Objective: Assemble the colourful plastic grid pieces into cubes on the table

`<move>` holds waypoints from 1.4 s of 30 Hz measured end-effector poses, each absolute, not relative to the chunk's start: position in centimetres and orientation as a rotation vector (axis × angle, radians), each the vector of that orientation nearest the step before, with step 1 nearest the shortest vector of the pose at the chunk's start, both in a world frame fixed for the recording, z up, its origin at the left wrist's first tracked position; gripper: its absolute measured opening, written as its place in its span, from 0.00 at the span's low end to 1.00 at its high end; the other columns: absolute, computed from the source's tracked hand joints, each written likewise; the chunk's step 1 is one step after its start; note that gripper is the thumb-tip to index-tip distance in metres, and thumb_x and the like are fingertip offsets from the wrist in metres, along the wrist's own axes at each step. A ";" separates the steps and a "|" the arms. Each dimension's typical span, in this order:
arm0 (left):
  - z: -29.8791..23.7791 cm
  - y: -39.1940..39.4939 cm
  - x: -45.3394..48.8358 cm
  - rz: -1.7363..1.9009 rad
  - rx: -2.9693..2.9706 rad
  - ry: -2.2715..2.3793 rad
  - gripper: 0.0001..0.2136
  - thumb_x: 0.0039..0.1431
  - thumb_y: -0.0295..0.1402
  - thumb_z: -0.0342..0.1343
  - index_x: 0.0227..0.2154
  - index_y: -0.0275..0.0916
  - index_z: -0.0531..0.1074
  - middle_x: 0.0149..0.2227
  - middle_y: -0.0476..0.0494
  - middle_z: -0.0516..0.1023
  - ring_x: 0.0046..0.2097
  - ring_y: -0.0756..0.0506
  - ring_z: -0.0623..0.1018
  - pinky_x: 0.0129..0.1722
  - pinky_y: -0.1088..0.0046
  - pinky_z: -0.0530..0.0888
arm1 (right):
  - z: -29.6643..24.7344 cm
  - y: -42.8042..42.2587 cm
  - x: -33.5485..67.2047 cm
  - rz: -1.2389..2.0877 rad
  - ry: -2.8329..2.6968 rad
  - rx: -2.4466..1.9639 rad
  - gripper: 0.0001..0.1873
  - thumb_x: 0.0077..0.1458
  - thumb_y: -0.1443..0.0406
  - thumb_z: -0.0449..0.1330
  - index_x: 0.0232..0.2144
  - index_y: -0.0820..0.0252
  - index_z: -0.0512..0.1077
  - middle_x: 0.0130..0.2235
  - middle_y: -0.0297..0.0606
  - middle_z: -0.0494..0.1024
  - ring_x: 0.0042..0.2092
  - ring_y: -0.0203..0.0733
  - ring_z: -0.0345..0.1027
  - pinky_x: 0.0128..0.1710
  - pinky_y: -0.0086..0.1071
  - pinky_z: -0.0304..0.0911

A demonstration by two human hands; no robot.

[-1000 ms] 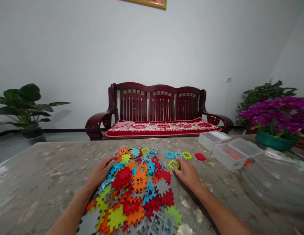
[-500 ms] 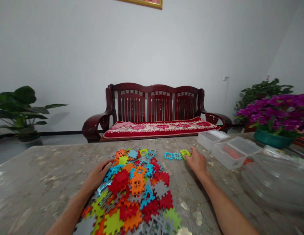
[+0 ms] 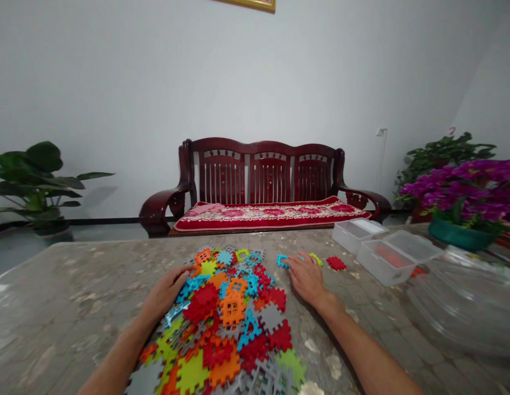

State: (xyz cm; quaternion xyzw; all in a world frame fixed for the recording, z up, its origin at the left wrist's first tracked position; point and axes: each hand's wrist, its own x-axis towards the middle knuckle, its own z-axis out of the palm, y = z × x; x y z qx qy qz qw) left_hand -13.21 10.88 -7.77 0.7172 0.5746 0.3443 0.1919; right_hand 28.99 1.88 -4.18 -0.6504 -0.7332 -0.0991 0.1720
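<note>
A heap of notched plastic building tiles [image 3: 231, 309] in red, orange, blue, green and grey lies on the table. My left hand [image 3: 171, 285] rests against the heap's left edge, fingers loosely stretched beside a blue tile [image 3: 193, 286]; it grips nothing that I can see. Right of the heap, my right hand [image 3: 307, 276] lies palm down with fingers extended over a short row of tiles. A blue square-holed tile [image 3: 283, 261] peeks out at its fingertips and a green tile [image 3: 316, 259] behind it. The row's middle is hidden. A red tile [image 3: 336, 263] lies apart to the right.
Clear plastic boxes [image 3: 380, 263] stand at the right, one with orange-red pieces inside. Transparent lids or containers [image 3: 456, 307] lie nearer me. A teal pot [image 3: 460, 233] of purple flowers is at the far right. Beyond the marbled table [image 3: 94, 296] stands a wooden bench [image 3: 267, 170].
My right hand has shifted left from the green tile to over the row's middle, uncovering the red tile at its right. My left hand has stayed by the heap.
</note>
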 end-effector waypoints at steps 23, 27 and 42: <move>-7.6 10.8 -13.2 0.948 2.020 1.639 0.26 0.61 0.50 0.45 0.50 0.41 0.79 0.53 0.40 0.81 0.55 0.37 0.78 0.59 0.56 0.71 | -4.2 1.7 30.9 -0.338 -1.796 -2.173 0.23 0.62 0.69 0.52 0.57 0.53 0.72 0.59 0.39 0.75 0.60 0.48 0.61 0.57 0.40 0.54; -7.5 10.8 -13.1 0.943 2.014 1.627 0.26 0.61 0.50 0.44 0.50 0.40 0.78 0.54 0.40 0.81 0.56 0.37 0.78 0.60 0.57 0.69 | -4.3 1.7 32.8 -0.394 -1.640 -2.280 0.23 0.60 0.65 0.55 0.56 0.57 0.73 0.57 0.43 0.76 0.55 0.51 0.65 0.53 0.41 0.57; -7.6 10.8 -13.1 0.962 2.018 1.612 0.26 0.61 0.50 0.45 0.49 0.40 0.79 0.53 0.40 0.81 0.55 0.38 0.78 0.60 0.58 0.70 | -4.3 2.2 33.9 -0.401 -1.569 -2.404 0.22 0.60 0.57 0.56 0.51 0.60 0.77 0.46 0.51 0.81 0.49 0.55 0.72 0.47 0.42 0.62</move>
